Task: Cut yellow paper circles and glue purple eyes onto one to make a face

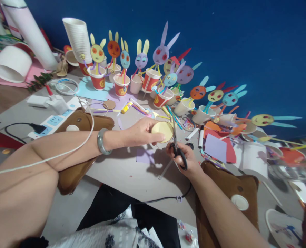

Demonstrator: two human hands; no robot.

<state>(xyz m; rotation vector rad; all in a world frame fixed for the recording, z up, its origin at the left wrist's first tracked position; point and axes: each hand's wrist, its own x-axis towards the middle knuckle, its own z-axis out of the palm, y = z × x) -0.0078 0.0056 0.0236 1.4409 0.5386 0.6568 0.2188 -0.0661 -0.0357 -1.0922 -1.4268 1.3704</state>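
Between the thumb and fingers of my left hand point(142, 133) is a round yellow paper disc point(162, 132), held above the table. My right hand point(185, 158) grips black-handled scissors point(177, 146), fingers through the loops. The metal blades point away from me and lie along the disc's right edge; whether they are touching the paper is hard to tell. Under my hands, a purple paper piece point(145, 156) lies on the table in shadow. A clear straw-like stick point(165, 170) is just below the scissors.
Paper cups with rabbit-faced figures point(121, 84) line the table's back along the blue wall. A stack of white cups point(76, 39) stands back left. A power strip point(57, 119) with cables is on the left. Coloured paper point(215, 147) and markers point(200, 137) lie right.
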